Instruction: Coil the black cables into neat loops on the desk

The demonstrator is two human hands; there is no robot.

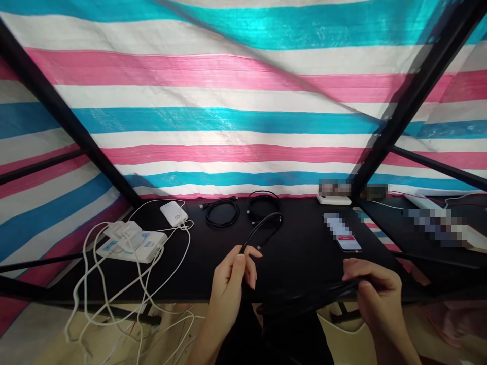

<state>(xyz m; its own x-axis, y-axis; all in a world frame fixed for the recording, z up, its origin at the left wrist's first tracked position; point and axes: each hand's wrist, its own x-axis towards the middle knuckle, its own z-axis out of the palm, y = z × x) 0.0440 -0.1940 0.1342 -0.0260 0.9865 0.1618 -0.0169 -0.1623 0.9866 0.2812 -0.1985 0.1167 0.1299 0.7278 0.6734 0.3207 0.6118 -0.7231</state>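
Note:
My left hand (231, 284) is closed on a black cable (255, 229), whose bend arches up and to the right above the fingers. Farther right, my right hand (375, 291) pinches more black cable (319, 296), a bundle blurred by motion that stretches back toward the left hand, over my lap. Whether both hands hold one and the same cable I cannot tell. Beyond the left hand, a coiled black cable (221, 213) lies on the black table (297, 243), with a second black coil (265, 195) to its right, partly behind the held cable.
A white power strip (150, 248) with plugged-in chargers and tangled white cords stands at the left, beside a white power bank (174, 213). A lit phone (348, 242) lies at the right. Behind it is a white box-like item (334, 199). Black frame bars and a striped sheet (243, 121) enclose the table.

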